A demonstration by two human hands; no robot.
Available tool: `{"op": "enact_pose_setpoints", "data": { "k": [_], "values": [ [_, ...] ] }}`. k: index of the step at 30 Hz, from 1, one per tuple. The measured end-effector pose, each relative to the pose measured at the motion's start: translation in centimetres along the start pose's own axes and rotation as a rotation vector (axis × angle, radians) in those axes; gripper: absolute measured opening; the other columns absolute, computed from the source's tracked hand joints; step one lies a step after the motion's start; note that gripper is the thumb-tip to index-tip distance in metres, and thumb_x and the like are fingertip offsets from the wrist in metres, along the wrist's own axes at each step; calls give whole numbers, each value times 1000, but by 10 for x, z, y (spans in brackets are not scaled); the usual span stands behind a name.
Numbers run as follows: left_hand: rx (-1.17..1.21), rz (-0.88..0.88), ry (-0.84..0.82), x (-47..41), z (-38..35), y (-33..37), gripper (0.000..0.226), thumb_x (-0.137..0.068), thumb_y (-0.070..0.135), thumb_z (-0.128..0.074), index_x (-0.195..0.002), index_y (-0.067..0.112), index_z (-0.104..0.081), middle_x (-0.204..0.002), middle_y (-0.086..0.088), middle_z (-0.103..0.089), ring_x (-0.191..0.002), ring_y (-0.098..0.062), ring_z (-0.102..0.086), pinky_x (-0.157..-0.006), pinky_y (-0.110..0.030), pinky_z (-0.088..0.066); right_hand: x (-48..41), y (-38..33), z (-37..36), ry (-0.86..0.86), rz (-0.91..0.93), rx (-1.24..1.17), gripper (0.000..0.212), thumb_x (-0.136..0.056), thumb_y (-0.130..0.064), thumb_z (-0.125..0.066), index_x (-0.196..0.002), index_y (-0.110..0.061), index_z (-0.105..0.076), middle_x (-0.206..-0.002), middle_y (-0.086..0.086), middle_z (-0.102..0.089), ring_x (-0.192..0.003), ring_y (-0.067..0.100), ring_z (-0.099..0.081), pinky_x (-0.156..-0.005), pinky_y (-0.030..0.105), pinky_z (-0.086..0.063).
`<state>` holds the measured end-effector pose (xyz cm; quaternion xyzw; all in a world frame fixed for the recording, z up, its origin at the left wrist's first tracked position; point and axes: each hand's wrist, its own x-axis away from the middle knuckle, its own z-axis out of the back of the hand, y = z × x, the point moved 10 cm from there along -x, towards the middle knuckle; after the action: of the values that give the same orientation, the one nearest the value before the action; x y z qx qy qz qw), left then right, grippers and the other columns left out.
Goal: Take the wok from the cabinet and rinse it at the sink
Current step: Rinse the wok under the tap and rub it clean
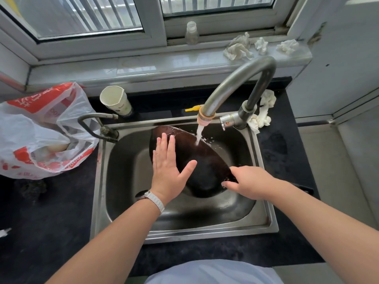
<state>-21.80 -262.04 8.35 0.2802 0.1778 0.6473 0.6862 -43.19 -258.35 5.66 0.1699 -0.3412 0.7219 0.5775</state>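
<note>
Beneath a barred window at the top of the frame, a steel sink is seen set into a dark desk. A dark wok is held tilted inside the basin at the centre of the frame, and its upper edge is struck by water from the curved faucet. The left hand, with a white watch at the wrist, is laid flat on the wok with its fingers straight. The wok's lower right rim is gripped by the right hand, whose fingers are curled over it. A white plastic bag with red print is seen at left; its characters are too crumpled to be read. The small mark on the paper cup behind the sink cannot be made out. A clear bottle and crumpled tissues are seen on the sill.
</note>
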Motion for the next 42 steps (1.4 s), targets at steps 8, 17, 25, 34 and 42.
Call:
{"op": "enact_pose_setpoints", "data": {
  "k": [8, 17, 25, 34, 42],
  "values": [
    [20, -11, -65, 3, 3, 11, 91, -93, 63, -47, -165, 25, -5, -169, 12, 8, -151, -1, 20, -128, -38, 2, 18, -1, -11, 79, -80, -65, 41, -96, -63, -45, -93, -22, -50, -77, -6, -60, -69, 16, -60, -65, 36, -51],
    [49, -60, -157, 19, -7, 20, 82, -101, 52, -54, -165, 25, -9, -168, 17, 4, -154, -1, 13, -125, -33, 2, 53, 15, -34, 103, -172, -192, 41, -93, -66, -48, -97, -26, -56, -81, -9, -64, -74, 13, -63, -67, 32, -53],
    [107, -48, -205, 25, -17, 31, 80, -102, 52, -52, -165, 26, -9, -173, 10, 2, -157, -6, 9, -129, -39, -3, 70, 26, -47, 142, -241, -338, 39, -91, -65, -53, -101, -29, -63, -85, -10, -68, -78, 12, -65, -76, 36, -58],
    [161, -27, -191, 16, -21, 39, 79, -103, 53, -49, -165, 25, -10, -173, 10, 2, -157, -5, 10, -127, -35, -2, 73, 35, -55, 153, -313, -572, 46, -82, -70, -55, -92, -26, -65, -84, -4, -72, -78, 17, -69, -77, 44, -60],
    [152, 23, -163, 11, -12, 23, 76, -104, 50, -49, -165, 23, -13, -173, 8, -1, -158, -8, 7, -126, -35, -3, 59, 8, -44, 87, -249, -600, 53, -86, -68, -51, -91, -15, -59, -85, 8, -72, -80, 29, -69, -74, 47, -57]
  ]
}}
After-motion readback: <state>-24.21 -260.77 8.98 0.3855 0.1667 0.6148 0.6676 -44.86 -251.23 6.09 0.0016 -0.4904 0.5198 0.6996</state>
